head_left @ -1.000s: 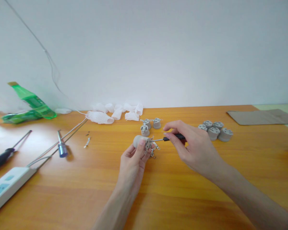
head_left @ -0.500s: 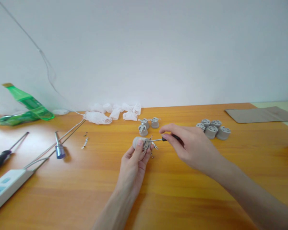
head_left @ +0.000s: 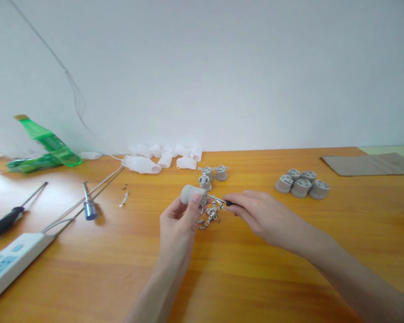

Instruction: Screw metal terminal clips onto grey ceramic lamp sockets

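Observation:
Between the thumb and fingers of my left hand (head_left: 182, 220) a grey ceramic lamp socket (head_left: 190, 194) lies tilted on its side, its slotted end turned to the right. My right hand (head_left: 259, 213) is closed round the black handle of a small screwdriver (head_left: 218, 199), whose metal shaft points left at that end. Whether the tip touches a screw is too small to tell. Just below and behind lies a loose heap of metal strips (head_left: 212, 215) with small screws or nuts. Beyond it stand three similar sockets (head_left: 221, 173), at least two with metal strips on top.
Several grey sockets (head_left: 300, 187) stand grouped at right, near a flat cardboard piece (head_left: 370, 164). White foam netting (head_left: 143, 164) lies along the wall. At left are a green bottle (head_left: 54, 142), a screwdriver (head_left: 6, 222), a blue-handled tool (head_left: 90, 209) and a power strip (head_left: 18, 260).
The socket has turned in my left hand, its slotted face now less visible. My right hand has come lower, its fingers now wrapped closer around the screwdriver handle. The view has shifted slightly.

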The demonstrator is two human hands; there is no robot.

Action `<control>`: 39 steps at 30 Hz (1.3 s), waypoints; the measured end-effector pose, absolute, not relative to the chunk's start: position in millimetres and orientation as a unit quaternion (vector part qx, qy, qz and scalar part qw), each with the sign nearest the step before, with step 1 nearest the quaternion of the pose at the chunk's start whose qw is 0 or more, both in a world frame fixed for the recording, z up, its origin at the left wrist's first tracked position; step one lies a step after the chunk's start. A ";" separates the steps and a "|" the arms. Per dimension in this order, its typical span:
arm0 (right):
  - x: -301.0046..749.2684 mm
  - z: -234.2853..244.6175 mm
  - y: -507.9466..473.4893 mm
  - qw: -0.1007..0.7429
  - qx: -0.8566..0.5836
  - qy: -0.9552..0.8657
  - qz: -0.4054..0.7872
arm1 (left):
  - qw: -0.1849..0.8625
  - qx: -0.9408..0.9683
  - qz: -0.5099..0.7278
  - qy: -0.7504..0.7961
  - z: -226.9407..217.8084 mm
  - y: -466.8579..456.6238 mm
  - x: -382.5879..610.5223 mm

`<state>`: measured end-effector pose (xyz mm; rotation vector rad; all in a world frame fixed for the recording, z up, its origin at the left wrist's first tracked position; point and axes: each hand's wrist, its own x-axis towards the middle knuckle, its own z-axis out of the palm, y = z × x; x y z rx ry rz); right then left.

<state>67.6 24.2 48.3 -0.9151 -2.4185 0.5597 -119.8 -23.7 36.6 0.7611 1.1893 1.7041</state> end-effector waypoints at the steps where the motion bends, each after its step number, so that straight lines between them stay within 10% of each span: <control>1: 67.1 45.2 24.5 0.237 -0.330 -0.891 0.203 | 0.409 0.360 0.674 0.500 38.7 -25.8 -120.3; 10: 63.8 27.7 28.4 0.233 -0.324 -0.890 0.220 | -0.019 0.689 0.539 0.485 52.9 -44.1 -117.7; 39: 61.6 25.2 26.3 0.236 -0.317 -0.882 0.255 | -0.020 0.724 0.491 0.485 51.3 -43.5 -122.2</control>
